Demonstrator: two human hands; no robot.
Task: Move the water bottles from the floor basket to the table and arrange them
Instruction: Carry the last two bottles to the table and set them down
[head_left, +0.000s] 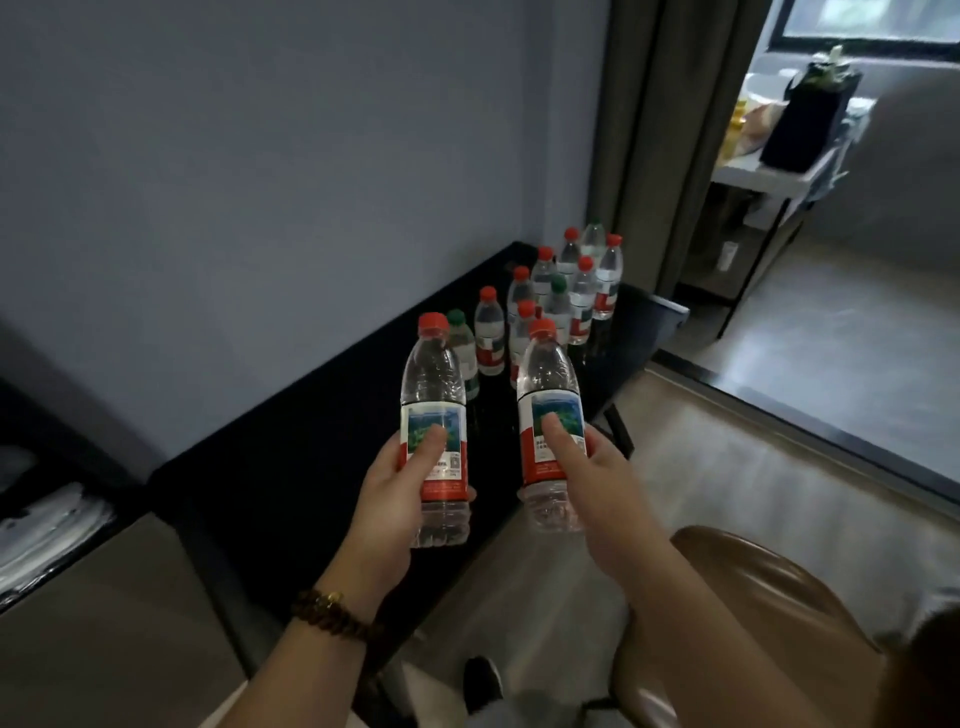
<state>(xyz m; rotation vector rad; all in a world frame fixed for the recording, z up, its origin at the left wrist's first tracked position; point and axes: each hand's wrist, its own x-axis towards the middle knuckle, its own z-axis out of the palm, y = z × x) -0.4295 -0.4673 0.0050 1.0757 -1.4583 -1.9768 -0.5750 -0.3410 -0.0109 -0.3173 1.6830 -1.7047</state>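
My left hand (395, 499) grips a clear red-capped water bottle (434, 384) around its red and white label, thumb on the front. My right hand (587, 467) grips a second red-capped bottle (548, 374) the same way. Both bottles are held upright above the near part of the black table (291, 447). Farther back on the table stand several more bottles (556, 296) in rows, most with red caps and some with green caps. The floor basket is not in view.
The table runs along a grey wall (260, 182). A brown chair (753, 587) stands close at my lower right. A curtain (634, 130) hangs beyond the table's far end, and a shelf with a dark bag (805, 119) stands in the room behind it.
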